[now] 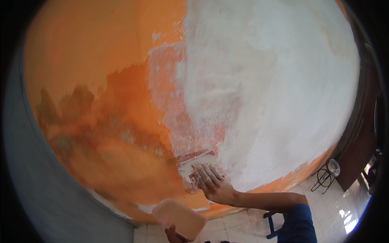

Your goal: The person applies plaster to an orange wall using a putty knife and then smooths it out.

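My right hand [215, 188] presses a flat, pale putty spreader [197, 162] against the wall, its fingers lying over the tool's face. Whitish paste coats the fingers and smears the tool. Around the spreader the wall [168, 77] shows a thin, streaky pinkish-white layer over orange paint. Low in the view, my left hand [173, 235] grips the edge of a peach-coloured rectangular tray [184, 218] with rounded corners. Only part of that hand shows, and the tray is tilted close to the wall's foot.
To the left stands a grey wall [48, 174], meeting the orange one in a corner. A dark blue stool [272, 224] is beside my right arm on the tiled floor [239, 227]. Farther right are a round-topped metal stand [324, 178] and a brown panel [356, 162].
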Demonstrator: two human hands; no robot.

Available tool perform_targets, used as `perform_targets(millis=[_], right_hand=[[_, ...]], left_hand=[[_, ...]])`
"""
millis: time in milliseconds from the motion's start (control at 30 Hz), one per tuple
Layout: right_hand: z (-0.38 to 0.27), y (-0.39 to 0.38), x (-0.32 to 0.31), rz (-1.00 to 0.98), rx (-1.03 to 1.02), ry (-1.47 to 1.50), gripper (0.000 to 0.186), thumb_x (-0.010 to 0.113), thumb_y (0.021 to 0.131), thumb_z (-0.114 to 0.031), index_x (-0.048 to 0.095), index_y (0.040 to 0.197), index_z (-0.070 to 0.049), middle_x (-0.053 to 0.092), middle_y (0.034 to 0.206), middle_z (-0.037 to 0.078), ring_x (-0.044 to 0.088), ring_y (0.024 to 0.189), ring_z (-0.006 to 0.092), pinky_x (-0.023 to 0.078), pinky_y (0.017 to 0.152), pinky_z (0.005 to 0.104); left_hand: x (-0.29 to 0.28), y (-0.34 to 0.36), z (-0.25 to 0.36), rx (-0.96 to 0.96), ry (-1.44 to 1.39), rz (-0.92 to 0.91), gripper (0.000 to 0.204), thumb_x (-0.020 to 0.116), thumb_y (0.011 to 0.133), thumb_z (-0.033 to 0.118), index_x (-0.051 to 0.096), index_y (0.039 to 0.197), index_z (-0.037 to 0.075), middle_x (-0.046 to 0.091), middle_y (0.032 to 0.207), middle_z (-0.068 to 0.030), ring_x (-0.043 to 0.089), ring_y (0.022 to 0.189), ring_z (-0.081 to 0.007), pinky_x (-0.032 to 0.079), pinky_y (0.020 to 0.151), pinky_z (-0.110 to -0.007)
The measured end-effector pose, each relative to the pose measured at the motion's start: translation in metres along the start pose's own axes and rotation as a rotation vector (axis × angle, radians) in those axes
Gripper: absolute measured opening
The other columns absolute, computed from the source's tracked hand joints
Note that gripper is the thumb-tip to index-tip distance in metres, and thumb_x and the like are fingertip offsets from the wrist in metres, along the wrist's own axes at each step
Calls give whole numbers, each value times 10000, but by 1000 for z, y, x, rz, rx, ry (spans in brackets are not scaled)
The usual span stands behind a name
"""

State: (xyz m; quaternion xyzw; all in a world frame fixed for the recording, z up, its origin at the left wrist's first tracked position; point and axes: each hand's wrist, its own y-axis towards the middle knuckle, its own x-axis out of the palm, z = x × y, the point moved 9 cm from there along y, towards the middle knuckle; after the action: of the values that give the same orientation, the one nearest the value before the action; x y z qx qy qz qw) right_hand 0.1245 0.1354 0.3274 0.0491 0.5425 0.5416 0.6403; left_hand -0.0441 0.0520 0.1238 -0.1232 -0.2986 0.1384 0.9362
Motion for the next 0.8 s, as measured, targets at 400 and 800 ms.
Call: perform_targets(millis=[400,800], right_hand=[[213,57,-148,546,314,-300,469,522,745,78,529,1208,8,531,1259,194,508,1189,324,411,1027,401],[117,10,-113,436,311,130,589,547,621,114,545,1184,-56,577,1189,122,582,1080,267,527,837,334]], left_hand=[[-6,2,-12,-50,7,9,550,491,891,356,372,1328,42,547,1229,-154,585,1077,-297,540,819,-406],[-36,5,-23,-46,38,90,557,480,894,381,382,1322,37,563,1209,-138,597,1055,-275,550,781,-387]])
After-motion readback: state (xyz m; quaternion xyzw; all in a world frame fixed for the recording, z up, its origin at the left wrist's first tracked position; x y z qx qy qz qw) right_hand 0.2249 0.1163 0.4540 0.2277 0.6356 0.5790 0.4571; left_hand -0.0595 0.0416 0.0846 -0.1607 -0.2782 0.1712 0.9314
